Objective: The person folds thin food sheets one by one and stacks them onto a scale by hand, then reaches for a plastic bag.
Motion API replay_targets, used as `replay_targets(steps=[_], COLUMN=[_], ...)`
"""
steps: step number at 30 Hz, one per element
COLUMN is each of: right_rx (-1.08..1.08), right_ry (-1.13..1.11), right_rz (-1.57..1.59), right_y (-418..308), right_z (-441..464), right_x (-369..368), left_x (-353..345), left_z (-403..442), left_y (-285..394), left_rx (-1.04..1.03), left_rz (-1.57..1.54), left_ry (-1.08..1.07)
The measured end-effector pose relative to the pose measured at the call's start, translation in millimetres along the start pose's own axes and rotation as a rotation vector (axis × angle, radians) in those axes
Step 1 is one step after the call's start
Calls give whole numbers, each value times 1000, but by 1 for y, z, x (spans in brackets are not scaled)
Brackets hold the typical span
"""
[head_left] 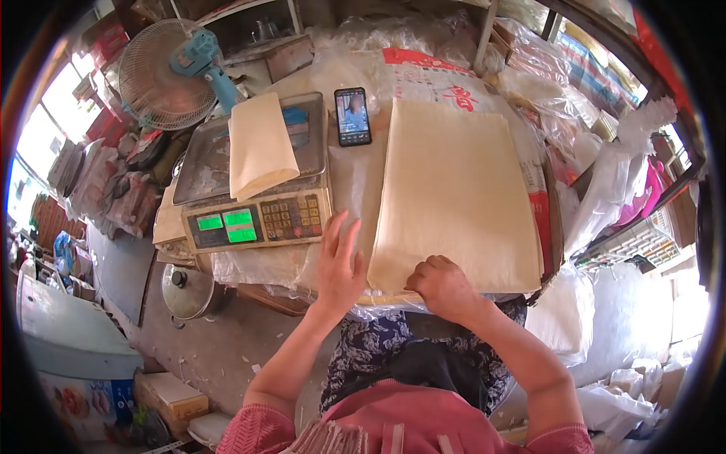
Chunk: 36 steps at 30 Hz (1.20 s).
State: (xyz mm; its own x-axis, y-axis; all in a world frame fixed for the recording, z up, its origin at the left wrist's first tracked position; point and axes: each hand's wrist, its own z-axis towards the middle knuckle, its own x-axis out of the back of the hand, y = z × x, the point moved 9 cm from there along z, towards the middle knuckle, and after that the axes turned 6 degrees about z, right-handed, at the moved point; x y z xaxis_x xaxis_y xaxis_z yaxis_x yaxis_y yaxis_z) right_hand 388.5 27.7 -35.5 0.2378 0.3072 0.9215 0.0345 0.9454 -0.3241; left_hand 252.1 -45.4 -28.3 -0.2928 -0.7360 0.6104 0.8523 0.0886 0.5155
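A stack of thin cream sheets point(461, 189), like paper or dried bean-curd skin, lies flat on the table in front of me. At its near edge my right hand point(445, 289) rests with the fingers curled in; whatever the fingertips grip is hidden. My left hand point(340, 265) is held up just left of the stack, fingers apart and nothing in them. It is near the right corner of a digital scale point(253, 219) with green displays. On the scale's metal tray point(204, 163) lies a folded cream sheet point(261, 144).
A phone point(353, 117) showing a video lies between the scale and the stack. A red-and-white printed sack point(431, 72) spreads behind. A fan point(170, 73) stands at the back left, a lidded pot point(187, 292) below the table. Plastic bags point(616, 166) crowd the right side.
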Motion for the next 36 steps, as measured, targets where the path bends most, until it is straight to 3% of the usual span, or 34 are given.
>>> replay_targets(steps=[5,8,11,14,17,20,25,29,32,35,36], right_rx=[-56,-443,-227,-42,-26,-105,-417,-595,-747,-728,-584], right_ry=[72,199,125,191,190,207,112,85,375,506,409], right_rz=[170,591,423,108,145,300,584,748,1027,866,784], right_y=[17,61,36,1,11,26,48,72,119,120,97], right_z=[4,-4,-1,0,1,5,5,0,-18,-30,-23], right_x=[2,3,10,15,6,1,-4,-7,5,50,50], left_x=[1,-5,-10,-8,-4,2,11,3,-18,-44,-51], left_z=[-6,-18,-26,-26,-28,-28,-31,-32,-25,-13,-7], left_y=[13,14,19,15,10,11,18,27,40,56,63], left_rx=[-23,-52,-62,-1,36,15,-72,-131,-110,-185,-210], left_rz=[-2,-88,-139,-160,-175,-168,-180,-222,-173,-69,-41], left_ry=[8,-28,-79,-46,-16,26,75,-12,-190,-363,-370])
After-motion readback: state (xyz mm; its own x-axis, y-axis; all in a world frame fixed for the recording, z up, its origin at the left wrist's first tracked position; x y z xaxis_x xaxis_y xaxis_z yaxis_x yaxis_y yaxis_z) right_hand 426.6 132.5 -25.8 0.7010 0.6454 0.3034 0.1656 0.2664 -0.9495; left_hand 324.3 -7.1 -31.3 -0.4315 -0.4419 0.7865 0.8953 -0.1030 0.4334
